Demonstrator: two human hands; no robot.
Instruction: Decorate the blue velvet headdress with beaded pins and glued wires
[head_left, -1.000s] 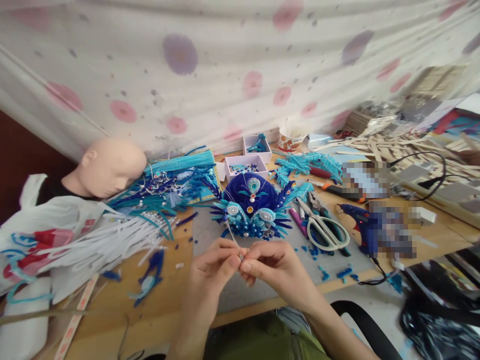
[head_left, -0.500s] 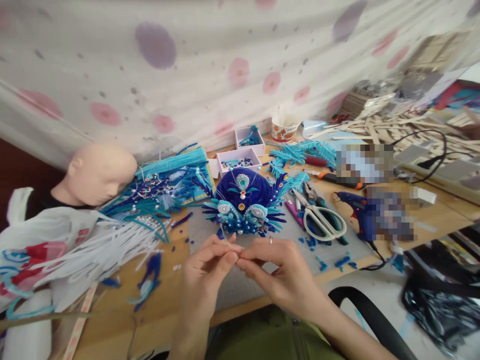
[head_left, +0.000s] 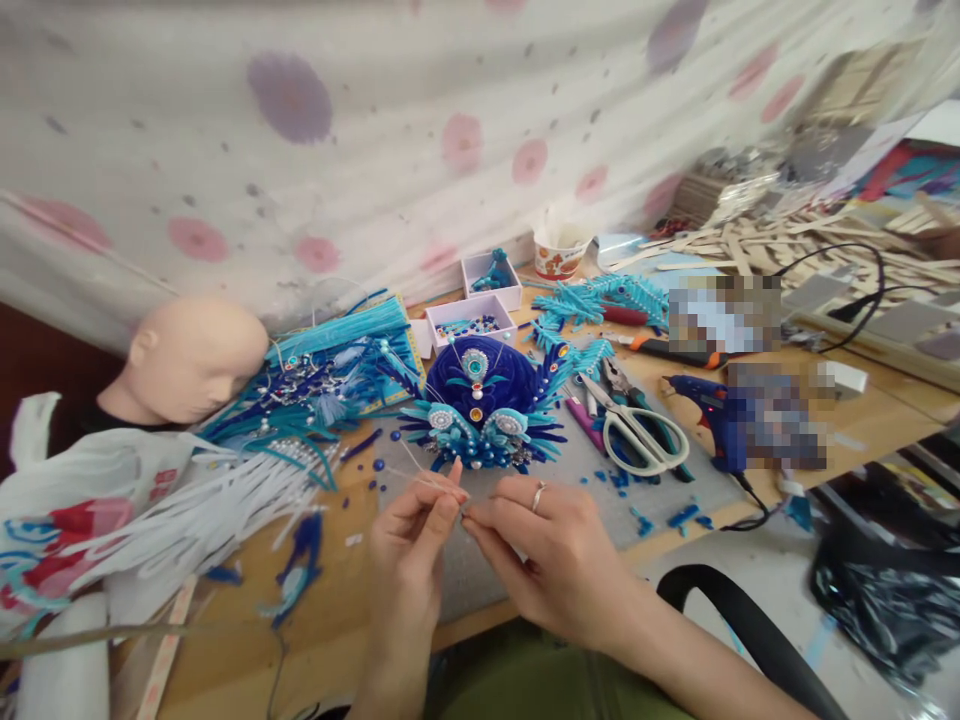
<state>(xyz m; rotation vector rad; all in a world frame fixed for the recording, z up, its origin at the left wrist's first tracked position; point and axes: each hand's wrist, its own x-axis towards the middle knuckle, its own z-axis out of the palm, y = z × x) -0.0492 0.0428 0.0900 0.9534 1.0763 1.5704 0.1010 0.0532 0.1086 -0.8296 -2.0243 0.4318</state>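
Note:
My left hand (head_left: 414, 535) is closed in a pinch on a thin, pale wire (head_left: 420, 468). Two strands of it stick out stiffly up and to the left, towards two round blue beads (head_left: 379, 465); whether these are joined to it I cannot tell. The fingers of my right hand (head_left: 544, 545), with a ring on one, pinch together close to the left fingertips, at the wire's near end, which is mostly hidden. Just beyond both hands stands a blue beaded headdress (head_left: 484, 400) with gems, pearls and feather-like edges, on a grey mat (head_left: 480, 580).
Scissors (head_left: 645, 440), pliers (head_left: 619, 380) and a blue glue gun (head_left: 709, 415) lie to the right. White boxes (head_left: 472, 320) with beads stand behind the headdress. A mannequin head (head_left: 191, 360) and white fuzzy stems (head_left: 195, 510) are at left. Blue scraps (head_left: 682, 515) lie near the front edge.
The right fingertips have drawn slightly apart from the left ones and turned. The wire strands now point further left, by the blue beads. My view has shifted slightly.

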